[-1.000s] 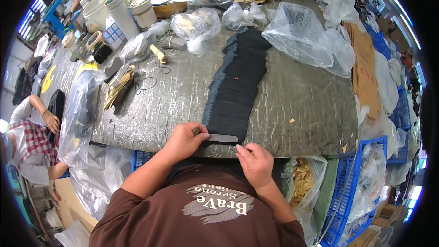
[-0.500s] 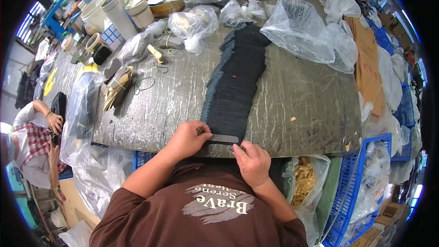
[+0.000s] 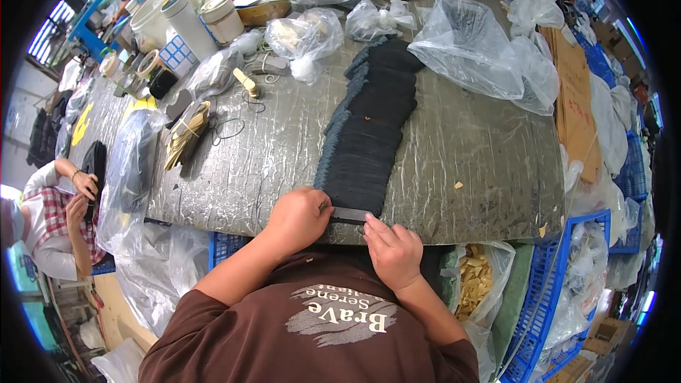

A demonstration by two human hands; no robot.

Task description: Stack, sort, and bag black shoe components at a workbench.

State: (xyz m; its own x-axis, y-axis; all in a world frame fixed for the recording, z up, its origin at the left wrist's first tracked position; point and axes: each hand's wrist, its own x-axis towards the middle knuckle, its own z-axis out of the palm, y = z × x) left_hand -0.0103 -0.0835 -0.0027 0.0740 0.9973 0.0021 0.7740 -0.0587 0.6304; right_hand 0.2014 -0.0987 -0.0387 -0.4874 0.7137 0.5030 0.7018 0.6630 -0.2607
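A long row of overlapping black fabric pieces (image 3: 365, 142), with blue-grey left edges, runs away from me across the table. Along its near end lies a thin grey strip (image 3: 351, 214). The closed fingers of my left hand (image 3: 299, 218) pinch the strip's left end; a small dark bit shows between them, too small to name. At the other end, my right hand (image 3: 394, 250) holds the strip's tip between thumb and fingertips. Both hands are at the table's front edge, and the left palm is turned out of sight.
On the table (image 3: 468, 177) lie clear plastic bags (image 3: 464, 46), a banded bundle of beige pieces (image 3: 188, 135) and white tubs (image 3: 221, 18). A blue crate (image 3: 528, 312) and a bag of yellowish scraps (image 3: 474, 280) sit below. A co-worker's hands (image 3: 86, 188) work at left.
My left hand has rolled over, hiding more of its fingers. The grey strip now shows a narrower face. Another person's hands have appeared at the far table edge.
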